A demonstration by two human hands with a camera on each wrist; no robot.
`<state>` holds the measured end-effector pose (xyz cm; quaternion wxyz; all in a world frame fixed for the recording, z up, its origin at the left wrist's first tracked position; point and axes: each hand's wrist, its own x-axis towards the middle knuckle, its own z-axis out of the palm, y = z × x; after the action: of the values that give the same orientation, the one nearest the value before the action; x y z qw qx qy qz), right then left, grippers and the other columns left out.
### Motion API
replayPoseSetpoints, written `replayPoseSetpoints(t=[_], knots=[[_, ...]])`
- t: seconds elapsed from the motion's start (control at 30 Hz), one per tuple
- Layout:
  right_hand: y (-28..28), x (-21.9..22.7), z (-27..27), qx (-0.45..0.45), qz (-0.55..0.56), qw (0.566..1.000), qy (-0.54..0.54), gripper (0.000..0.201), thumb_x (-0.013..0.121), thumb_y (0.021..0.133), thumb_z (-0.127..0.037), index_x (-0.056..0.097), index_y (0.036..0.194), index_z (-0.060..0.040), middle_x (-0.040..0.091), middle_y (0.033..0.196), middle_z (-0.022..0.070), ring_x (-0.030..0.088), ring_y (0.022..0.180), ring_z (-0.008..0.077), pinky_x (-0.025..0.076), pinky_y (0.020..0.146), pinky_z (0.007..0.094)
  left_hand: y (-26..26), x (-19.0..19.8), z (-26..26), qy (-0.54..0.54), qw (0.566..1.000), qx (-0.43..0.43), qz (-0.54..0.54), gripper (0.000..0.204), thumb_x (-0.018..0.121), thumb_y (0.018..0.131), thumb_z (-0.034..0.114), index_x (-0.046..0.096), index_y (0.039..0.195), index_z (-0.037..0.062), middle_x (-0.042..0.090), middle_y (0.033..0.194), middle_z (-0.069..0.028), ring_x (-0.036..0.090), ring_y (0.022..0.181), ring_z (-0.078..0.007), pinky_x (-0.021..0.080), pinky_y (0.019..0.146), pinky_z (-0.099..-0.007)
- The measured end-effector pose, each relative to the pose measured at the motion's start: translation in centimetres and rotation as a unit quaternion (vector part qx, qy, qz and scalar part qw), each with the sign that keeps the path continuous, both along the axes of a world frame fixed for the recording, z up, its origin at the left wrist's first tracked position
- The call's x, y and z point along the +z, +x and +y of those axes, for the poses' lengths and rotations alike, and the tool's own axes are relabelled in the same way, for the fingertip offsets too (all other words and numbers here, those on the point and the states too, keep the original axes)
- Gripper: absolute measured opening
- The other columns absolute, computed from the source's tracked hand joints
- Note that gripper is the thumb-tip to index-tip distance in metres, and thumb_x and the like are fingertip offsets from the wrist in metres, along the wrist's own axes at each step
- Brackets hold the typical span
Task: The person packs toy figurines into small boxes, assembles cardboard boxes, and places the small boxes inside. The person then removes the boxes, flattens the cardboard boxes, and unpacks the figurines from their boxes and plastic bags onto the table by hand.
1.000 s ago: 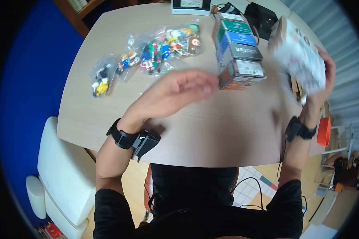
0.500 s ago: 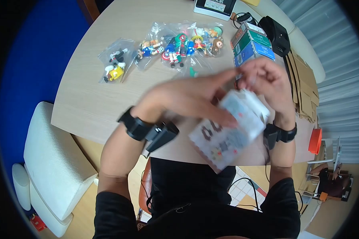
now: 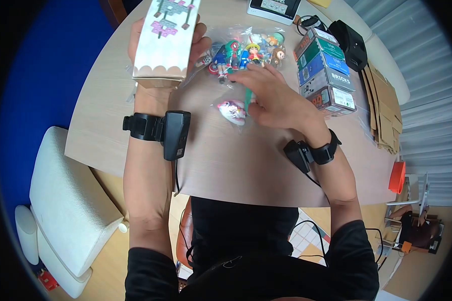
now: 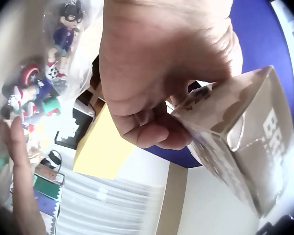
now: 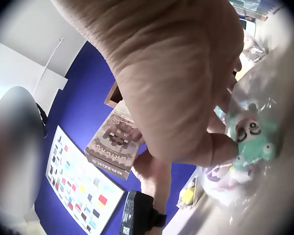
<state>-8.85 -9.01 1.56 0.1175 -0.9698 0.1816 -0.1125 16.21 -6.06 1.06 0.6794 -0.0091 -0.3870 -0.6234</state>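
Observation:
My left hand [image 3: 198,44] holds a white printed box [image 3: 166,40] raised over the table's far left; in the left wrist view its fingers [image 4: 157,88] curl round the box [image 4: 245,142]. My right hand [image 3: 268,95] reaches to the middle of the table and pinches a clear bag with a green figure [image 3: 248,99]. The right wrist view shows the thumb [image 5: 215,147] against that green figure [image 5: 252,137], with the box [image 5: 115,147] behind. A bagged pink-and-white figure [image 3: 232,111] lies just left of my right hand.
Several bagged toy figures [image 3: 241,50] lie at the back of the round table [image 3: 226,165]. A row of small boxes [image 3: 326,75] stands to the right, with a black case [image 3: 349,42] and flat cardboard [image 3: 381,110] beyond. A white seat [image 3: 65,200] is on the left.
The box passed from my right hand to my left, which lifted it to the far left. My right hand came down onto the bagged green figure. A pink-and-white bagged figure now lies on the table.

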Motion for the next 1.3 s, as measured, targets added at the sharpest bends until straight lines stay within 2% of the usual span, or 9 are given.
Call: replayPoseSetpoints(t=[0.27,0.37,0.67,0.73,0.8,1.0,1.1,1.2,1.3], knots=[[-2.7,0.5,1.5,-0.057,0.075,0.994,0.055,0.057,0.069,0.074,-0.020,0.053,0.125,-0.0008,0.060,0.103,0.0178,0.052,0.113,0.0328,0.036,0.102,0.0426,-0.1,-1.7,-0.7,0.183,0.977,0.112,0.003,0.012,0.048,0.093,0.022,0.050,0.093,0.0104,0.038,0.088,-0.0024,0.033,0.077,-0.0157,0.031,0.069,-0.0281],[-3.4,1.1,2.3,-0.091,0.128,0.982,0.103,0.064,0.076,0.071,-0.025,0.053,0.125,-0.0013,0.060,0.110,0.0187,0.056,0.109,0.0345,0.044,0.094,0.0409,-1.8,-0.7,0.6,0.177,0.967,0.183,-0.030,0.048,0.063,0.087,0.033,0.058,0.119,-0.0028,0.069,0.109,-0.0148,0.070,0.093,-0.0204,0.058,0.084,-0.0300],[-9.1,7.8,4.1,-0.095,-0.117,0.979,0.137,0.051,0.075,0.069,-0.006,0.055,0.116,-0.0056,0.061,0.101,0.0149,0.062,0.089,0.0362,0.051,0.077,0.0395,-4.5,0.2,1.3,0.158,0.981,0.068,-0.095,0.056,0.066,0.086,0.025,0.049,0.127,-0.0091,0.065,0.116,-0.0217,0.068,0.101,-0.0235,0.057,0.089,-0.0359],[-11.0,9.9,3.9,-0.147,-0.140,0.976,0.081,0.057,0.079,0.064,0.003,0.058,0.117,-0.0030,0.061,0.105,0.0062,0.061,0.098,0.0176,0.047,0.088,0.0296,-5.9,0.6,1.4,0.146,0.974,0.122,-0.124,0.064,0.067,0.085,0.026,0.043,0.133,-0.0087,0.063,0.119,-0.0210,0.067,0.105,-0.0237,0.058,0.086,-0.0350],[-11.8,10.7,4.1,-0.197,-0.230,0.940,0.157,0.057,0.078,0.065,0.004,0.058,0.118,-0.0029,0.061,0.108,0.0061,0.060,0.100,0.0170,0.045,0.090,0.0284,-6.1,0.3,1.3,0.143,0.964,0.136,-0.179,0.062,0.069,0.083,0.023,0.042,0.133,-0.0007,0.062,0.116,-0.0162,0.067,0.102,-0.0223,0.058,0.086,-0.0340],[-12.5,10.8,4.0,-0.233,-0.407,0.864,0.183,0.059,0.074,0.067,0.007,0.056,0.122,-0.0013,0.061,0.114,0.0047,0.058,0.105,0.0149,0.044,0.093,0.0282,-10.5,2.1,3.2,-0.006,0.845,0.202,-0.495,0.060,0.086,0.066,0.008,0.042,0.106,0.0136,0.054,0.105,-0.0034,0.056,0.107,-0.0160,0.044,0.092,-0.0294],[-11.9,10.1,3.8,-0.114,-0.393,0.910,0.066,0.061,0.077,0.067,0.004,0.056,0.124,-0.0018,0.062,0.116,0.0067,0.059,0.105,0.0164,0.046,0.093,0.0300,-12.0,2.5,4.2,-0.059,0.786,0.209,-0.578,0.065,0.089,0.064,0.015,0.044,0.111,0.0092,0.054,0.106,-0.0050,0.055,0.105,-0.0181,0.043,0.092,-0.0318],[-11.7,9.5,3.3,0.041,-0.390,0.903,0.174,0.059,0.079,0.067,0.002,0.058,0.122,-0.0015,0.062,0.116,0.0079,0.059,0.106,0.0177,0.047,0.092,0.0301,-13.2,3.0,5.3,-0.072,0.720,0.267,-0.636,0.073,0.090,0.063,0.020,0.048,0.121,0.0054,0.058,0.105,-0.0082,0.059,0.100,-0.0211,0.046,0.088,-0.0338],[-11.7,9.0,2.4,-0.002,-0.273,0.959,0.069,0.052,0.077,0.071,-0.003,0.058,0.119,-0.0021,0.063,0.111,0.0097,0.062,0.101,0.0228,0.048,0.088,0.0310,-13.1,2.7,5.1,-0.120,0.677,0.274,-0.673,0.079,0.091,0.060,0.030,0.052,0.124,0.0029,0.062,0.106,-0.0120,0.063,0.097,-0.0267,0.049,0.084,-0.0360]])
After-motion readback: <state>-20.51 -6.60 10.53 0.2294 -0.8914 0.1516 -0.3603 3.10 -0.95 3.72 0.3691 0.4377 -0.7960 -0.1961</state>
